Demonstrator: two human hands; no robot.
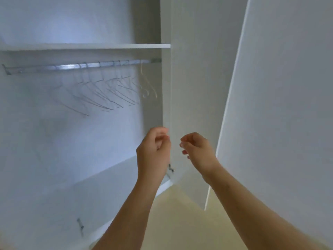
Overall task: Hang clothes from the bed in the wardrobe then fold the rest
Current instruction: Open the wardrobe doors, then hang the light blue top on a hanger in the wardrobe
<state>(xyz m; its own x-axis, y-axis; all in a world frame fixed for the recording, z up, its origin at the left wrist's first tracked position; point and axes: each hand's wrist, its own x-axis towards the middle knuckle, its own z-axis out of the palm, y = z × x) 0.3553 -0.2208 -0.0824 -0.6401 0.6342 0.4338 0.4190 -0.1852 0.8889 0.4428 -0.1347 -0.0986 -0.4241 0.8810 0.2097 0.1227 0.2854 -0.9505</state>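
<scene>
step: wardrobe point(86, 46) open, hangers point(100, 92) bare | left hand point(154, 150), right hand point(198, 150): hands curled, empty | next: likely take 1 hanger

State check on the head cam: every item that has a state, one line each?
wardrobe: open
door: swung open, on the right
rail: carries hangers, no clothes
hangers: bare, hooked on the rail
left hand: raised, fingers curled, holding nothing
right hand: raised, fingers curled, holding nothing
</scene>
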